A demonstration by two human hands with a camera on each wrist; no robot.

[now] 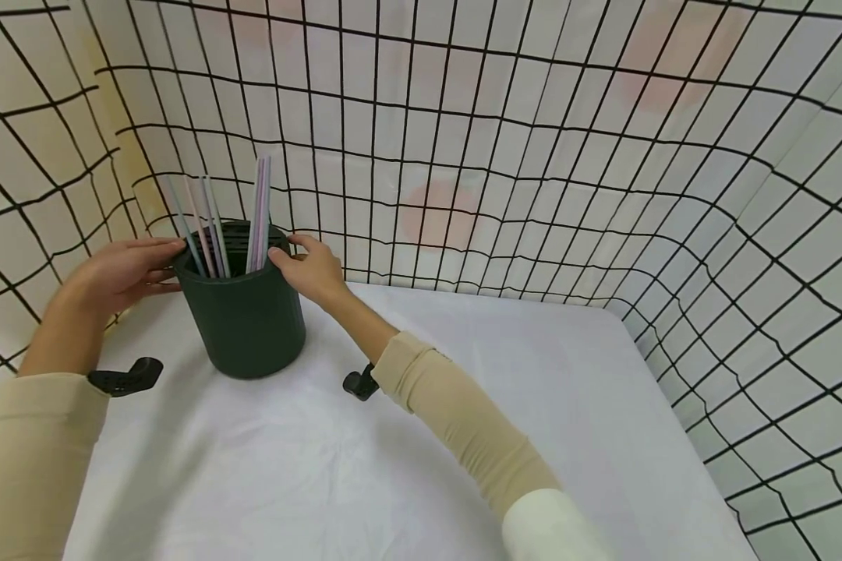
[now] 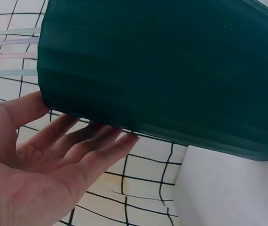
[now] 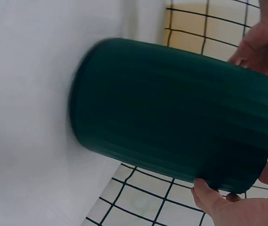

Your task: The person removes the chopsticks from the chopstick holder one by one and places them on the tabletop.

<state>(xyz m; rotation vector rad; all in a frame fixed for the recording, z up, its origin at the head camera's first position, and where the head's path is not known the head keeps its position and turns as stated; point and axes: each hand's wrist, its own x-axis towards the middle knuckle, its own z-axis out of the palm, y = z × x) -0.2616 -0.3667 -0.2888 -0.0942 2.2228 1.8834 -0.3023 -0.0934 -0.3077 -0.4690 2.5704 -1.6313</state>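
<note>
Far left: black wire mesh (image 1: pixel 18 205) over pale sheeting. Left sleeve (image 1: pixel 35 467), beige, with a black wrist mount (image 1: pixel 126 378) at the cuff.

Left hand (image 1: pixel 122 269) on the left side of the bin, by the rim; fingers fairly straight, not wrapped round it. Left wrist view: thumb tip at the rim end, fingertips touching the wall lower down, palm clear of it.

Next, dark green bin (image 1: pixel 245 323), faintly ribbed, between both hands, at the back left of the white tabletop (image 1: pixel 288 475), near the back mesh. Mouth up; can't tell if base is fully down. Dark slats at the top rear. Two bunches of thin pastel sticks poke out: left sticks (image 1: pixel 214 228) spread and leaning left, right sticks (image 1: pixel 260 218) tight together, near upright.

Right hand (image 1: pixel 316 269) grips the bin at its right rim, thumb toward the near side; right wrist view has bent fingers against the outer wall. Then a second black mount (image 1: pixel 360 383), and right sleeve (image 1: pixel 463 421), beige, white further up. Mesh continues along the right.
</note>
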